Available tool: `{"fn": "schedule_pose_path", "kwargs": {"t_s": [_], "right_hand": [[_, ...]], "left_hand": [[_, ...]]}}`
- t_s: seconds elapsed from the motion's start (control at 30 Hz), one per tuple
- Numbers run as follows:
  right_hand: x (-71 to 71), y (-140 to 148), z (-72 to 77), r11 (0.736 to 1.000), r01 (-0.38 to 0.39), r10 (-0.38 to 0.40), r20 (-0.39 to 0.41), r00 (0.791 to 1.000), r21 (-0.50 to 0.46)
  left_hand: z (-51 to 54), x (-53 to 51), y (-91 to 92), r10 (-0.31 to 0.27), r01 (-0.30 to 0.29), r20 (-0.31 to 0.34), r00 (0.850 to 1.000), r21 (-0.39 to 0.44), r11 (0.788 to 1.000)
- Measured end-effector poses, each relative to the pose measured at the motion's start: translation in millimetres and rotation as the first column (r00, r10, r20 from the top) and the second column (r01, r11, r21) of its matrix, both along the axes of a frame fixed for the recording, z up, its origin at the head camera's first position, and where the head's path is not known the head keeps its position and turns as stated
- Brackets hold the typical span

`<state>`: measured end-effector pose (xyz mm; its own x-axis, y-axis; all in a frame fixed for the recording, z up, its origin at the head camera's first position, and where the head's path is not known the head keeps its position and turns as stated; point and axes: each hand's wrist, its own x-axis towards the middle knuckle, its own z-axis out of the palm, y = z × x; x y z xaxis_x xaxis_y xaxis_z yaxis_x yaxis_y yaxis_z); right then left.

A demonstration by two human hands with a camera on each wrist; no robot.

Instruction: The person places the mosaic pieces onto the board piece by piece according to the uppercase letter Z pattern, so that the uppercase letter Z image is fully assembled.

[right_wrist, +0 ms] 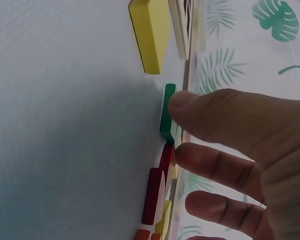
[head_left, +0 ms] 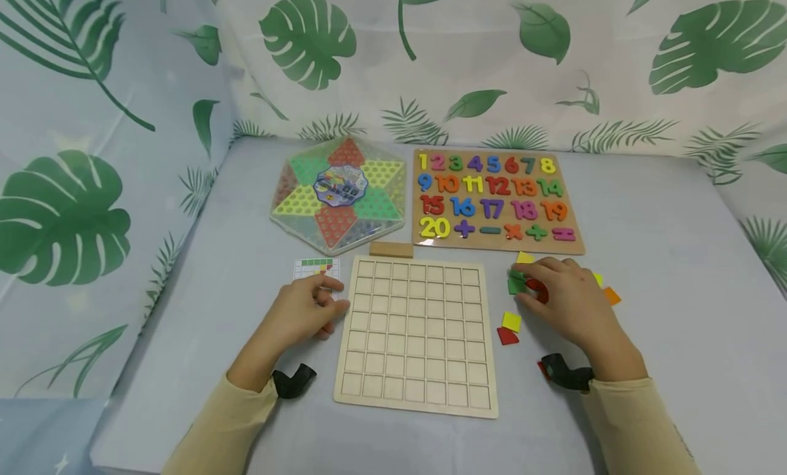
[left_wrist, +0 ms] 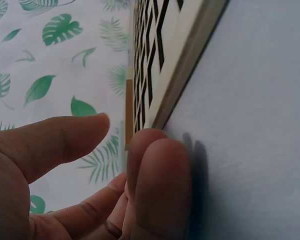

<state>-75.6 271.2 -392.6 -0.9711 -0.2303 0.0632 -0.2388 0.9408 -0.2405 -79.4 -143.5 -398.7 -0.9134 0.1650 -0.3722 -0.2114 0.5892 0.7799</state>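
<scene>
In the head view, my right hand [head_left: 568,297] reaches over small coloured tiles, its fingers spread. The thumb and index finger are at the green tiles [head_left: 515,285]; whether they touch one I cannot tell. In the right wrist view the thumb partly covers a green tile [right_wrist: 167,112], and red tiles [right_wrist: 153,195] lie by the other fingers. My left hand [head_left: 304,307], loosely bent, holds nothing and is at the left edge of a wooden grid board [head_left: 415,337]. Above its fingers lies a small printed pattern card [head_left: 316,266], partly hidden.
A yellow tile [head_left: 512,321] and a red tile [head_left: 507,335] lie right of the board. An orange tile [head_left: 611,296] lies beyond the right hand. Behind are a hexagonal star-patterned game board [head_left: 381,176], a number puzzle [head_left: 492,196] and a wooden strip [head_left: 391,249].
</scene>
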Motion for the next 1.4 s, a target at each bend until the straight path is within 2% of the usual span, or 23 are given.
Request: {"fn": "schedule_pose_path", "kwargs": {"t_s": [0.37,0.73,1.13,1.27,1.4], "right_hand": [[-1.0,-6,0.0,0.999,-0.029,0.029,-0.007,1.0,0.015],[-2.8,-11,2.3,0.998,-0.056,0.056,-0.002,0.998,-0.005],[-0.1,-13,-3.1,0.997,-0.071,0.071,0.051,0.996,0.008],[-2.3,-11,-0.8,0.997,-0.076,0.076,0.02,0.997,-0.012],[-5.2,-11,5.5,0.992,-0.093,0.092,-0.023,0.996,-0.08]], "left_hand": [[-2.8,10.7,1.5,0.002,-0.003,0.036,0.999,0.045,0.999],[-7.5,9.7,4.4,0.006,-0.006,-0.013,1.0,0.058,0.998],[-12.5,12.0,18.2,0.007,-0.007,-0.002,1.0,0.092,0.996],[-12.3,11.1,20.9,0.007,-0.007,0.003,1.0,0.112,0.994],[-11.0,9.8,24.2,0.011,-0.011,0.007,1.0,0.132,0.991]]}}
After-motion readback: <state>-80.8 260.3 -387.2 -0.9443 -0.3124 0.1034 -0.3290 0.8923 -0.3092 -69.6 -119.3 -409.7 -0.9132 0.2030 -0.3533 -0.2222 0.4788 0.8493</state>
